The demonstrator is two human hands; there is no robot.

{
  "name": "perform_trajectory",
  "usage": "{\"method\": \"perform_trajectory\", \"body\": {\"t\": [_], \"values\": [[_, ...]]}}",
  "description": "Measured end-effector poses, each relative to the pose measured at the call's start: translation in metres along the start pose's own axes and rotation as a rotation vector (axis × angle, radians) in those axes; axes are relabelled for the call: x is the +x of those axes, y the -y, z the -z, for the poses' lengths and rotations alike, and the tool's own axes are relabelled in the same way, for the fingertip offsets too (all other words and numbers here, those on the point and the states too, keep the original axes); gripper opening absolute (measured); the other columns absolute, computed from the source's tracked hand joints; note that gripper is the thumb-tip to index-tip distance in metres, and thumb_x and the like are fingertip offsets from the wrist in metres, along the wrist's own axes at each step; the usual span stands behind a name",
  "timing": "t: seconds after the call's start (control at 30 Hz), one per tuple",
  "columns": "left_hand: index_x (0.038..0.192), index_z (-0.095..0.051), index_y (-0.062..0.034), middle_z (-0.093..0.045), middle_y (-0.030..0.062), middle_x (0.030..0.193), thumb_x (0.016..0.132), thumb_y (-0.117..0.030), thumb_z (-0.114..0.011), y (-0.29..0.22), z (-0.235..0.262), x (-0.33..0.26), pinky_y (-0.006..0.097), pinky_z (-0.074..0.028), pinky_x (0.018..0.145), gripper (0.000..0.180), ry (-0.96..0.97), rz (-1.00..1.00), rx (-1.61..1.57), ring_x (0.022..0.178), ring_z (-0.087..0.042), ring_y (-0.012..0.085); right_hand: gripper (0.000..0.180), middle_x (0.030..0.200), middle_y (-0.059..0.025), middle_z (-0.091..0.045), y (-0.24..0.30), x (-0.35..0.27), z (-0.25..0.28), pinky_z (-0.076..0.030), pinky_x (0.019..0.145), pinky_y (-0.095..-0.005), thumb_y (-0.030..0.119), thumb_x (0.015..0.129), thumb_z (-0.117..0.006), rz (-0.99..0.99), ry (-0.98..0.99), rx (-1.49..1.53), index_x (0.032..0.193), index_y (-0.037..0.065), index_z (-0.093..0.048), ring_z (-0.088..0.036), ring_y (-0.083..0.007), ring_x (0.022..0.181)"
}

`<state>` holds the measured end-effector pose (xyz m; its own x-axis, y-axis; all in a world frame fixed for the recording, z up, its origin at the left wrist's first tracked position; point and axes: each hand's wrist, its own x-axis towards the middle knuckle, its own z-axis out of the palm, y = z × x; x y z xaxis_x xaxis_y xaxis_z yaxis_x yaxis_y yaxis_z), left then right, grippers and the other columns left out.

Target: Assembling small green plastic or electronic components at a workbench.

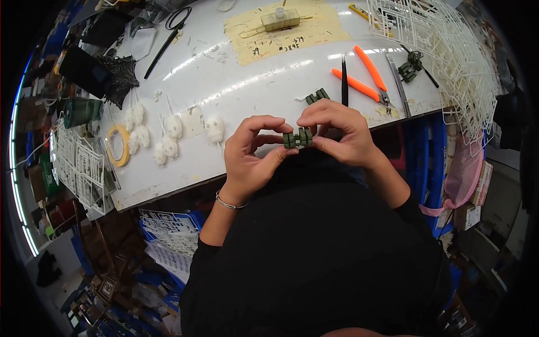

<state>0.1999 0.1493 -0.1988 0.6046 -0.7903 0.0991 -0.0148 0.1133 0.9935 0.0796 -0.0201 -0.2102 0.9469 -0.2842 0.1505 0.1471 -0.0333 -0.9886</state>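
Note:
Close to the table's front edge, a small dark green ribbed plastic part (297, 138) is held up between both hands. My left hand (247, 160) pinches its left end between thumb and fingers. At its other end, the thumb and fingers of my right hand (345, 132) are closed on it. Just beyond my right hand lies a similar green part (318, 96), partly covered by the fingers. Black tweezers (345, 84) and side cutters with orange handles (368, 73) rest to the right, beside a slim silver tool (398, 84).
White skull-shaped parts (215, 129) and a masking tape roll (118, 145) lie at left. White sprue frames (449, 50) pile up at far right, near another dark green piece (409, 68). A small block-like container (281, 21) stands on yellowed paper (241, 48) at the back.

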Motion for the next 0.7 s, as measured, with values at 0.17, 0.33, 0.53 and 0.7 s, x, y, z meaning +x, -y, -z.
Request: {"method": "perform_trajectory", "body": {"t": [0.17, 0.33, 0.53, 0.7], "values": [[0.111, -0.057, -0.0025, -0.063, 0.0096, 0.099, 0.070, 0.010, -0.075, -0.0018, 0.0017, 0.0010, 0.030, -0.055, 0.080, 0.047, 0.005, 0.012, 0.013, 0.090, -0.065, 0.0185, 0.036, 0.103, -0.0092, -0.062, 0.0003, 0.0020, -0.0017, -0.043, 0.060, -0.0196, -0.009, 0.070, -0.065, -0.010, 0.002, 0.015, 0.103, 0.004, -0.068, -0.055, -0.0120, 0.076], [0.111, -0.054, -0.0027, -0.062, 0.0104, 0.098, 0.069, 0.011, -0.075, -0.0043, 0.0016, 0.0013, 0.030, -0.053, 0.078, 0.049, 0.021, 0.025, 0.015, 0.091, -0.063, 0.0193, 0.034, 0.102, -0.0094, -0.063, 0.0006, 0.0022, -0.0037, -0.043, 0.059, -0.0195, -0.009, 0.070, -0.068, 0.014, 0.002, 0.019, 0.102, 0.003, -0.068, -0.055, -0.0120, 0.075], [0.111, -0.054, -0.0025, -0.062, 0.0101, 0.098, 0.069, 0.010, -0.075, -0.0037, 0.0030, -0.0003, 0.030, -0.053, 0.078, 0.049, 0.040, 0.024, 0.031, 0.090, -0.063, 0.0189, 0.033, 0.099, -0.0095, -0.064, -0.0009, 0.0016, -0.0045, -0.043, 0.059, -0.0198, -0.009, 0.071, -0.069, 0.071, 0.025, -0.009, 0.102, 0.003, -0.068, -0.055, -0.0122, 0.073], [0.111, -0.054, -0.0026, -0.062, 0.0105, 0.099, 0.070, 0.010, -0.075, -0.0055, 0.0046, -0.0014, 0.030, -0.053, 0.078, 0.048, 0.051, 0.016, 0.035, 0.090, -0.062, 0.0186, 0.032, 0.098, -0.0095, -0.064, -0.0020, 0.0024, -0.0068, -0.043, 0.058, -0.0202, -0.008, 0.070, -0.069, 0.095, 0.028, -0.023, 0.100, 0.003, -0.068, -0.054, -0.0124, 0.073]]}}
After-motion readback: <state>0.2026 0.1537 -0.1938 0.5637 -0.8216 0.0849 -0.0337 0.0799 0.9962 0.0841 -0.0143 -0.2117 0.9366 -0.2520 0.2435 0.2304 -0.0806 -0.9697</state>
